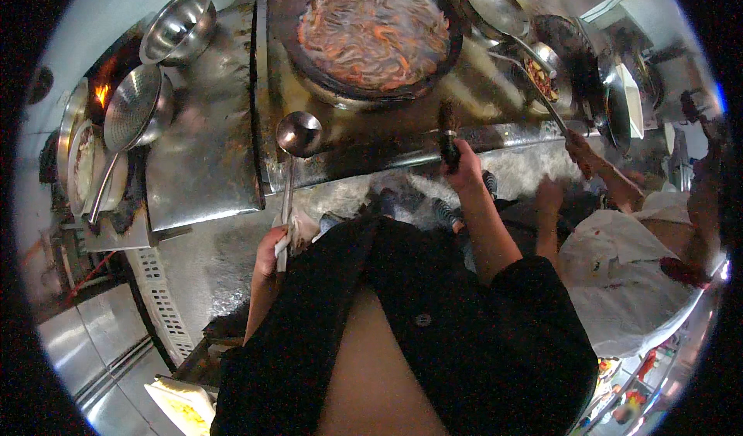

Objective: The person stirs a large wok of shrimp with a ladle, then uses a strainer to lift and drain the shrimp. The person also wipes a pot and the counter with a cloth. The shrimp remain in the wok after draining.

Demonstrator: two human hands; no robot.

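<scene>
My left hand point(271, 251) grips the long handle of a steel ladle point(299, 134) and a whitish cloth point(303, 233). The ladle's bowl is raised near the front of the stove. My right hand point(464, 169) is closed around the black handle of a short tool point(447, 145). A metal band shows on that tool, but its dark far end is blurred, so its kind is unclear. Beyond both hands sits a large wok point(291, 58). Many orange and grey shrimp point(374, 35) in liquid fill it, with steam over them.
A co-worker's hand point(580, 151) at the right holds a long-handled utensil point(543, 96) over another pan. At the left, a perforated strainer point(133, 108) rests on a bowl near a flame point(102, 94). A steel bowl point(177, 26) stands behind the metal worktop point(200, 128).
</scene>
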